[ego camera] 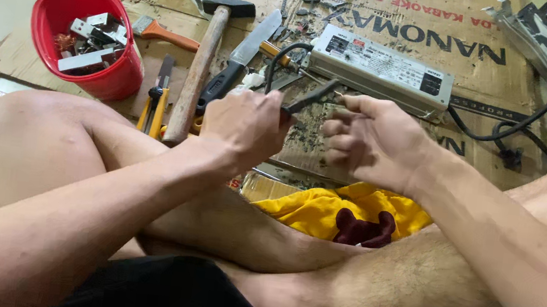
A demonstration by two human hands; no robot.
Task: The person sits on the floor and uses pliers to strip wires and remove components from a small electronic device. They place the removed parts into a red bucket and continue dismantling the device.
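My left hand (243, 127) grips the handle of a small dark tool (310, 96), likely pliers or cutters, whose tip points up and to the right. My right hand (366, 138) is just to the right of it, fingers curled, pinching a thin wire (339, 94) near the tool's tip. Both hands hover above my crossed bare legs and a sheet of cardboard (488, 75) on the floor. Just beyond the hands lies a silver rectangular power supply box (379, 69) with a black cable (495, 134).
A red bucket (100, 75) of metal scraps stands at the upper left. A wooden-handled hammer (199, 69), a black-handled knife (235, 67), a yellow utility knife (157, 102) and an orange-handled brush (163, 33) lie on the cardboard. A yellow cloth (322, 210) rests by my legs.
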